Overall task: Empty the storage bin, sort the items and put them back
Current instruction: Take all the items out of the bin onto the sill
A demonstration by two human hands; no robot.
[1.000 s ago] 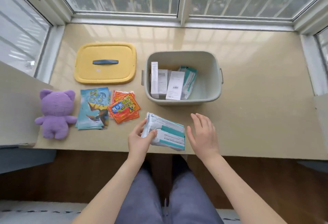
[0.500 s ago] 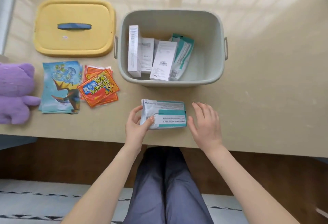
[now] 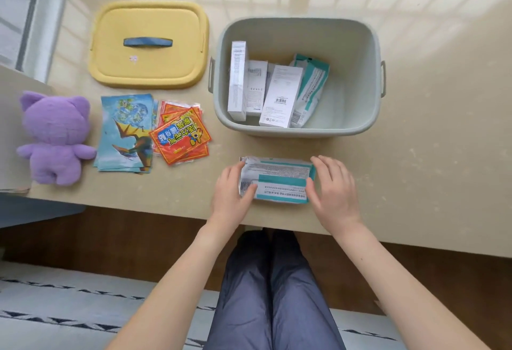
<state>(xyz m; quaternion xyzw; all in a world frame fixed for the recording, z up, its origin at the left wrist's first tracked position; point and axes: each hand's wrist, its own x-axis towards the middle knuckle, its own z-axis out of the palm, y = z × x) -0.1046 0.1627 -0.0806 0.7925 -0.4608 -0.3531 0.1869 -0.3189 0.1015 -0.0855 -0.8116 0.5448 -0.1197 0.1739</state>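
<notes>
You are gripping the left end of the white-and-teal packet [image 3: 277,180] with your left hand [image 3: 230,193], thumb lying on top. Your right hand [image 3: 336,189] is pressing straight, relaxed fingers against its right end. The packet is lying on the table [image 3: 429,169] between your hands. Just beyond them the grey bin [image 3: 357,72] is holding white boxes [image 3: 279,94]. Red sachets [image 3: 180,136] are lying left of your left hand.

single head view, close, steeply downward over the table [image 3: 415,155], edges perhaps warped
</notes>
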